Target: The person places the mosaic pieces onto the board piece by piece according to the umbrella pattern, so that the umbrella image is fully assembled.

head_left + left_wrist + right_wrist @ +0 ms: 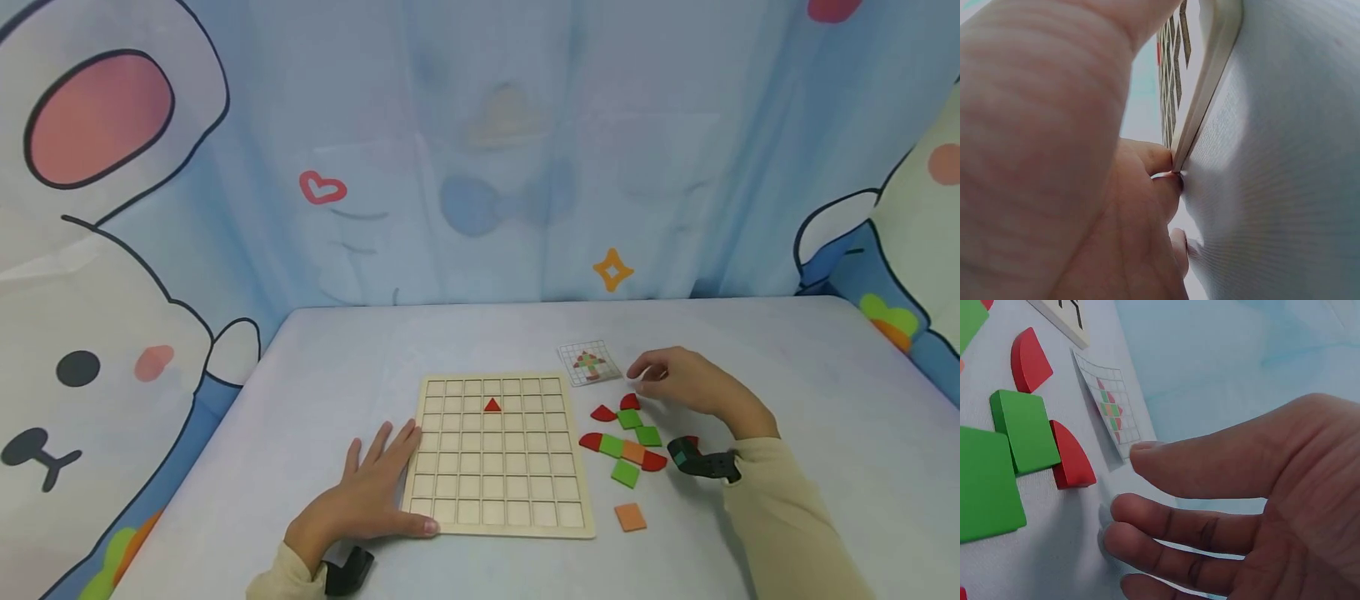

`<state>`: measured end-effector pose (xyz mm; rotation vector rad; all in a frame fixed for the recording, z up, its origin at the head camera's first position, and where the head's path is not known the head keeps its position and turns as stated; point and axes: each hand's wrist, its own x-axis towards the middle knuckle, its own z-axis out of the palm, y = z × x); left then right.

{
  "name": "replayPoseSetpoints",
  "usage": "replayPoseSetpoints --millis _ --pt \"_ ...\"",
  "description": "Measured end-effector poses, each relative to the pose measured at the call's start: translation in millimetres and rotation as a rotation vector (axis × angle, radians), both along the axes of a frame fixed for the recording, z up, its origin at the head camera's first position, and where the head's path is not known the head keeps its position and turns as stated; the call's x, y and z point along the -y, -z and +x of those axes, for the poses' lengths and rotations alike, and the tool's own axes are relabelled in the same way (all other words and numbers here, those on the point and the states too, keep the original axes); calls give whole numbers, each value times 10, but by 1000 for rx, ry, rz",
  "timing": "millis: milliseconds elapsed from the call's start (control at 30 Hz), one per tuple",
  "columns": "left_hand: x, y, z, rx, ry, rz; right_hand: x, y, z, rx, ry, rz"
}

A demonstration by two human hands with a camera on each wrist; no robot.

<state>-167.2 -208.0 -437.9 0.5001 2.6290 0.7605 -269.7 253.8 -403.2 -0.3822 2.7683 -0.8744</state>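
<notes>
A wooden grid board [504, 529] lies flat on the table, with one red triangle [492, 406] in a cell near its top. My left hand [367, 497] rests at the board's lower left, fingers spread and touching its edge. In the left wrist view the fingertips meet the board's side [1207, 81]. My right hand [690, 385] hovers empty beside the pattern card [589, 363], its fingers loosely bent and thumb apart from them. In the right wrist view a red quarter-round piece [1072, 456] and a green square block [1025, 431] lie just beyond its fingertips.
Right of the board lie several loose pieces: green squares [625, 474], red quarter-rounds [654, 461] and orange squares [631, 517]. Another red piece is partly hidden behind the right wrist's black camera [701, 458]. A printed curtain [480, 150] hangs behind the white table [360, 358].
</notes>
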Motion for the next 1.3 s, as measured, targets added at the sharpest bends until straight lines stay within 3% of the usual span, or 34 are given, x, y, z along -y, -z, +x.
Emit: replayPoseSetpoints --millis 267,433,667,833,1067,1300 --pt "18 -9 -3 -20 9 9 8 60 -45 94 -35 -29" --pt "19 5 -14 -9 -2 7 62 103 -63 107 -40 -18" --pt "52 64 -3 -13 -3 32 95 131 -53 84 -49 -1" --pt "34 19 2 -1 -5 14 80 143 -41 53 -54 2" --pt "36 82 -30 -21 -7 5 65 134 -35 3 10 21" --pt "40 132 -41 -40 5 22 82 105 -26 -31 34 -92"
